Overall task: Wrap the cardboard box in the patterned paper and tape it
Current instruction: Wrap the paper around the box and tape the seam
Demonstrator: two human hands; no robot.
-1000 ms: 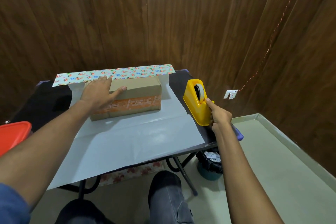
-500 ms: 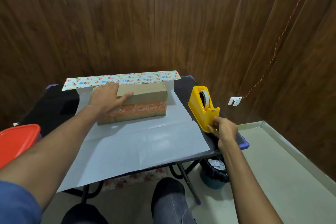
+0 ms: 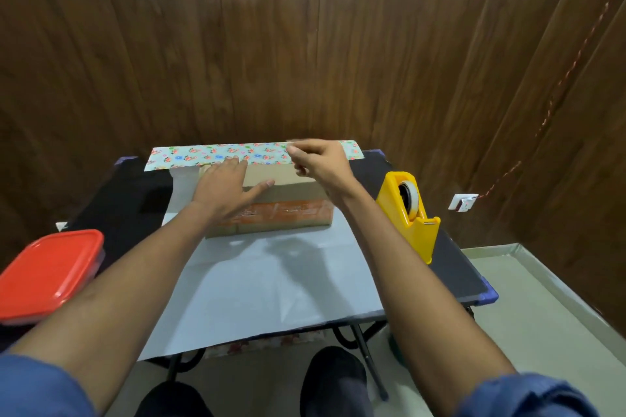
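Your left hand (image 3: 226, 187) lies flat, fingers straight and spread, on the top of the cardboard box (image 3: 281, 210), pressing it toward its left end. The box rests lengthwise across the far part of the patterned paper (image 3: 257, 278), which is spread white side up on the dark table (image 3: 454, 267); the paper's near edge hangs over the near edge of the table. Along the far side of the box the paper is turned up, so that its floral printed face (image 3: 216, 155) shows as a strip above the box's far top edge. Your right hand (image 3: 320, 159) is raised over the right half of the box, fingers curled with thumb and fingertips pinched together at that floral strip; whether a piece of tape is held in the pinch cannot be told, as the spot is blurred. A yellow tape dispenser (image 3: 411, 213) with its roll stands on the table to the right of the box, apart from both hands. A red-lidded container (image 3: 47, 272) sits at the near left. Blue sleeves (image 3: 37, 389) cover your upper arms.
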